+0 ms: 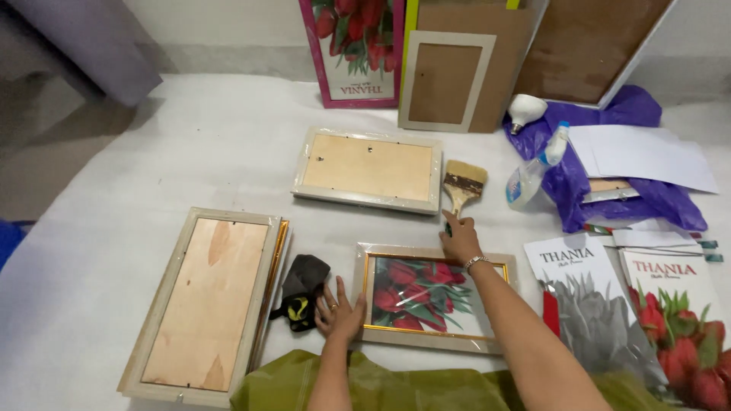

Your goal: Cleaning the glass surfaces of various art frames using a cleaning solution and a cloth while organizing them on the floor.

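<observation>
Here, framed tulip print (426, 297), seemingly plastic-wrapped.

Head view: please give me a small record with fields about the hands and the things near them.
left hand: flat on the white sheet, touching the left edge of the tulip picture frame
right hand: at the frame's top edge, on the paintbrush handle; grip unclear
beside left hand: dark cloth
other frames: two lying back up, far one, left one
right side: spray bottle, purple bag, tulip prints
</observation>
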